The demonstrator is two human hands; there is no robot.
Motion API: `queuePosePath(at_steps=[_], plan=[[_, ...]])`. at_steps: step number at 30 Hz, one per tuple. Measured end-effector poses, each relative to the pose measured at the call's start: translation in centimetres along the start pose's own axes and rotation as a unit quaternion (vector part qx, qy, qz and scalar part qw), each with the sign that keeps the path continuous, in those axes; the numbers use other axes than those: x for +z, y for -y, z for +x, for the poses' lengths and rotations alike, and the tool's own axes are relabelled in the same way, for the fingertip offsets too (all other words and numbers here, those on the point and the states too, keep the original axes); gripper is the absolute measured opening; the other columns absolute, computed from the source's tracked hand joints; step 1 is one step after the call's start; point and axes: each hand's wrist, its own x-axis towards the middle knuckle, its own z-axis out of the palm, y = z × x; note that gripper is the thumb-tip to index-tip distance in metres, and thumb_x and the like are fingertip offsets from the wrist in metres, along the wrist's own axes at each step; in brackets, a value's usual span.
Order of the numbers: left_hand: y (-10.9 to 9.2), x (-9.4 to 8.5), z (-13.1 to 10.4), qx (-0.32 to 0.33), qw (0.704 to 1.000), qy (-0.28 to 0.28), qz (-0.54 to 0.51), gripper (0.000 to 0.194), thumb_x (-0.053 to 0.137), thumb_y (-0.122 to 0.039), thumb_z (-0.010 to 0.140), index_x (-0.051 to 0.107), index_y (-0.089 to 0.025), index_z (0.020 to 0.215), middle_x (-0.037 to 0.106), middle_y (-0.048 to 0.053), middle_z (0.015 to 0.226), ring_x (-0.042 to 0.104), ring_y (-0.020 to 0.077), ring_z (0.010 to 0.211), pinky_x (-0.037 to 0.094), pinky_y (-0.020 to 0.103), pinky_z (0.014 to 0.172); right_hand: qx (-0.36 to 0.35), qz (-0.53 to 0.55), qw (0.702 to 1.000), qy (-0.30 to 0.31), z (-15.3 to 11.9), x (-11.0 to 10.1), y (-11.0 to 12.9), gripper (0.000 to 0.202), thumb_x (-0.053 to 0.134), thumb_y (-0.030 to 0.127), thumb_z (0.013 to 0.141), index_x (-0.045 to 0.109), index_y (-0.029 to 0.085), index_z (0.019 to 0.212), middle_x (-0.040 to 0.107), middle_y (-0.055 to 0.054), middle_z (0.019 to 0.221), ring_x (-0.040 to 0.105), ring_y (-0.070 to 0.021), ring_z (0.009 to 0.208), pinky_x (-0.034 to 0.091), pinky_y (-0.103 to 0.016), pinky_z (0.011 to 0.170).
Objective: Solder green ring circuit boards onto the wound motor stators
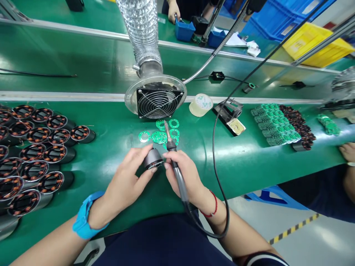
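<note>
Metal cylinder (152,157) was tilted in the left hand (123,183), between the table's (111,142) front edge and the green rings (159,137), pinched probably for steadiness. The right hand (190,175) grasped the soldering iron (180,183), its tip toward the back edge, I think to keep heat from fingers.
</note>
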Motion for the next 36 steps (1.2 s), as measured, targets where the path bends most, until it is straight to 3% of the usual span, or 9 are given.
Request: queuePosePath(at_steps=[2, 5, 7, 9, 15, 21, 24, 32, 36], plan=[[0.1, 0.0, -0.3, 0.102, 0.989, -0.036, 0.096, 0.041, 0.057, -0.022, 0.091, 0.058, -0.02, 0.132, 0.064, 0.011, 0.116, 0.058, 0.0247, 0.109, 0.047, 0.034, 0.095, 0.118, 0.17, 0.978, 0.001, 0.1, 0.2, 0.6, 0.033, 0.048, 0.009, 0.089, 0.047, 0.027, 0.116, 0.057, 0.002, 0.081, 0.055, -0.0129, 0.067, 0.047, -0.028, 0.066], [0.2, 0.1, -0.6, 0.193, 0.964, -0.093, 0.155, 0.039, 0.056, -0.018, 0.092, 0.058, -0.022, 0.131, 0.065, 0.011, 0.11, 0.06, 0.0242, 0.103, 0.049, 0.033, 0.091, 0.265, 0.432, 0.862, 0.007, 0.3, 0.1, 1.4, 0.033, 0.056, 0.016, 0.085, 0.047, 0.026, 0.116, 0.053, 0.006, 0.073, 0.054, -0.0109, 0.063, 0.048, -0.025, 0.064], [0.2, 0.2, -0.8, 0.203, 0.959, -0.132, 0.144, 0.044, 0.057, -0.019, 0.092, 0.053, -0.024, 0.135, 0.064, 0.009, 0.11, 0.06, 0.0234, 0.101, 0.051, 0.033, 0.087, 0.31, 0.532, 0.788, 0.009, 0.5, 0.0, 1.7, 0.036, 0.064, 0.02, 0.081, 0.049, 0.026, 0.114, 0.054, 0.007, 0.071, 0.056, -0.0108, 0.065, 0.049, -0.026, 0.067], [0.2, 0.3, -0.9, 0.179, 0.97, -0.133, 0.098, 0.049, 0.057, -0.02, 0.092, 0.048, -0.026, 0.139, 0.062, 0.007, 0.112, 0.059, 0.0213, 0.1, 0.052, 0.032, 0.085, 0.326, 0.558, 0.763, 0.017, 0.6, -0.1, 1.7, 0.038, 0.07, 0.023, 0.079, 0.051, 0.026, 0.112, 0.056, 0.007, 0.07, 0.056, -0.0104, 0.064, 0.05, -0.026, 0.068], [0.5, 0.7, -0.8, 0.009, 0.995, -0.035, -0.092, 0.047, 0.062, -0.033, 0.089, 0.054, -0.025, 0.135, 0.061, 0.004, 0.107, 0.06, 0.0181, 0.098, 0.052, 0.029, 0.085, 0.293, 0.407, 0.864, 0.052, 0.2, -0.5, 1.2, 0.031, 0.065, 0.027, 0.086, 0.052, 0.027, 0.114, 0.054, 0.006, 0.07, 0.055, -0.0112, 0.063, 0.049, -0.027, 0.066], [-0.2, 0.9, 0.2, -0.147, 0.955, 0.039, -0.255, 0.051, 0.065, -0.038, 0.083, 0.053, -0.016, 0.128, 0.067, 0.008, 0.114, 0.064, 0.0217, 0.104, 0.053, 0.034, 0.089, 0.132, 0.183, 0.973, 0.05, -0.3, -1.0, 0.6, 0.051, 0.066, 0.022, 0.088, 0.041, 0.028, 0.132, 0.062, -0.005, 0.109, 0.063, -0.0182, 0.098, 0.052, -0.037, 0.09], [-0.5, 0.8, 0.4, -0.157, 0.945, 0.071, -0.277, 0.041, 0.064, -0.034, 0.082, 0.055, -0.015, 0.117, 0.069, 0.008, 0.107, 0.065, 0.0213, 0.1, 0.052, 0.033, 0.087, 0.037, 0.175, 0.978, 0.103, -0.3, -1.1, 0.3, 0.061, 0.068, 0.021, 0.087, 0.035, 0.028, 0.138, 0.053, -0.012, 0.137, 0.053, -0.0247, 0.129, 0.045, -0.045, 0.107], [-0.5, 0.6, 0.1, -0.168, 0.918, 0.15, -0.327, 0.036, 0.059, -0.04, 0.09, 0.066, -0.023, 0.121, 0.069, 0.004, 0.121, 0.056, 0.023, 0.12, 0.042, 0.033, 0.102, -0.004, 0.164, 0.986, 0.016, -0.4, 0.3, -0.1, 0.064, 0.075, 0.03, 0.085, 0.037, 0.031, 0.137, 0.064, -0.008, 0.12, 0.064, -0.0217, 0.111, 0.052, -0.042, 0.098], [-0.2, 0.7, 0.1, -0.189, 0.894, 0.157, -0.373, 0.036, 0.06, -0.036, 0.09, 0.068, -0.025, 0.123, 0.069, 0.003, 0.121, 0.061, 0.0204, 0.109, 0.043, 0.031, 0.098, -0.011, 0.167, 0.986, 0.025, -0.6, 0.2, -0.1, 0.068, 0.075, 0.032, 0.085, 0.035, 0.03, 0.139, 0.059, -0.012, 0.131, 0.061, -0.0253, 0.121, 0.05, -0.046, 0.102]])
